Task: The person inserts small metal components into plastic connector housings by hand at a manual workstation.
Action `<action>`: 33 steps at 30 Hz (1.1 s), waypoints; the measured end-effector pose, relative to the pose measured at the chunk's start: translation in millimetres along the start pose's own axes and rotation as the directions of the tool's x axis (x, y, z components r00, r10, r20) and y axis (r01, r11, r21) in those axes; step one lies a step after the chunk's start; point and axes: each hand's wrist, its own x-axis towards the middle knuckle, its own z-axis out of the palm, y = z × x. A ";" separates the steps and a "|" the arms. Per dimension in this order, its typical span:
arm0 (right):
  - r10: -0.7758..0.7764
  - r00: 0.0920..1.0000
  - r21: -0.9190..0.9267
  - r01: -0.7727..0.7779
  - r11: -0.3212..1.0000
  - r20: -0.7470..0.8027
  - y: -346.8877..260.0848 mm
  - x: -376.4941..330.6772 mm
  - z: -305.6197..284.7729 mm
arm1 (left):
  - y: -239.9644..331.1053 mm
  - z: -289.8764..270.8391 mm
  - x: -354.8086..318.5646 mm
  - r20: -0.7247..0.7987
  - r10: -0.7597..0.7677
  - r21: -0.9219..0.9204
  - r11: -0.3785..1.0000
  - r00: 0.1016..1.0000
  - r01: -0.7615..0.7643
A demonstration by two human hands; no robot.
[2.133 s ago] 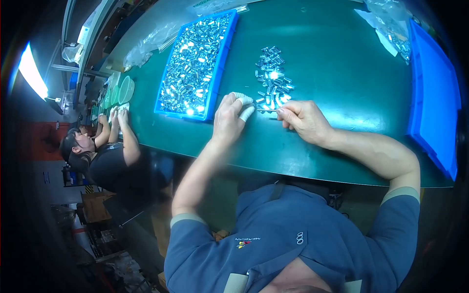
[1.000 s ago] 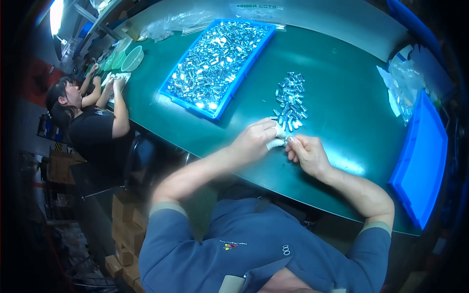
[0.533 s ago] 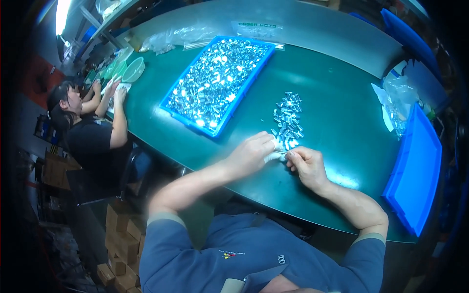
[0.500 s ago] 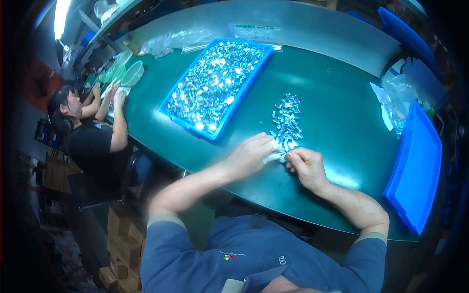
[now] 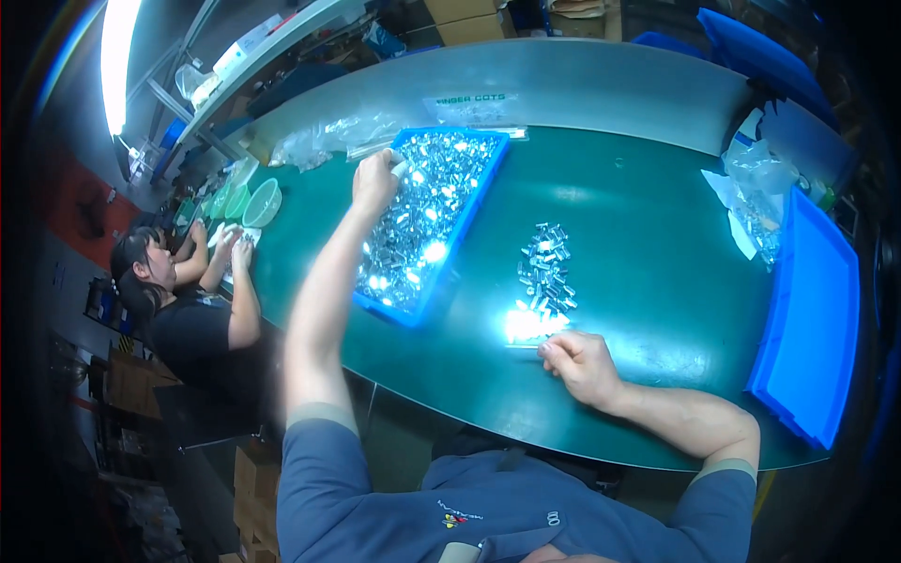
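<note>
My left hand (image 5: 376, 184) is over the far left part of a blue tray (image 5: 466, 218) filled with small shiny metal pieces (image 5: 427, 202). Pale finger cots cover some of its fingertips, which are drawn together; whatever they pinch, if anything, cannot be made out. On the table nearer to me, my right hand (image 5: 584, 366) is closed, thumb against fingers, on a thin, pale rod-like tool (image 5: 524, 347) that points left. Just beyond it lies a loose pile of small metal cylinders (image 5: 546, 272), its near end lost in bright glare.
Along the green table's (image 5: 638, 244) right edge leans an empty blue tray (image 5: 809, 319), with plastic bags (image 5: 758, 192) behind it. Flat plastic bags (image 5: 469, 111) lie at the back. To the left, a co-worker (image 5: 192, 305) sits near green bowls (image 5: 262, 203).
My left hand has left the near end of the pile and moved up and left to the filled tray. My right hand stays by the pile, and the view has shifted somewhat.
</note>
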 end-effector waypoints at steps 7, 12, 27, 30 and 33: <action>0.016 1.000 0.010 -0.016 1.000 0.021 -9.4 -4.8 1.0 | -20.8 27.6 46.8 0.062 -0.076 0.165 0.984 0.995 0.065; -0.024 0.999 -0.003 0.024 1.000 0.027 -7.4 -2.9 -3.4 | -0.1 26.0 45.8 0.080 -0.070 0.191 0.980 0.994 0.054; -0.010 1.000 0.011 0.010 1.000 0.016 -7.2 2.0 -5.3 | 136.3 42.6 -150.8 0.297 0.478 -0.312 0.867 0.826 -0.389; -0.030 1.000 0.025 0.030 0.999 0.004 -8.6 0.8 -4.4 | 135.8 46.6 -154.4 0.297 0.493 -0.356 0.852 0.818 -0.384; -0.007 1.000 0.047 0.006 0.999 0.011 -7.6 0.7 -4.1 | 132.4 43.9 -161.2 0.289 0.441 -0.304 0.884 0.850 -0.355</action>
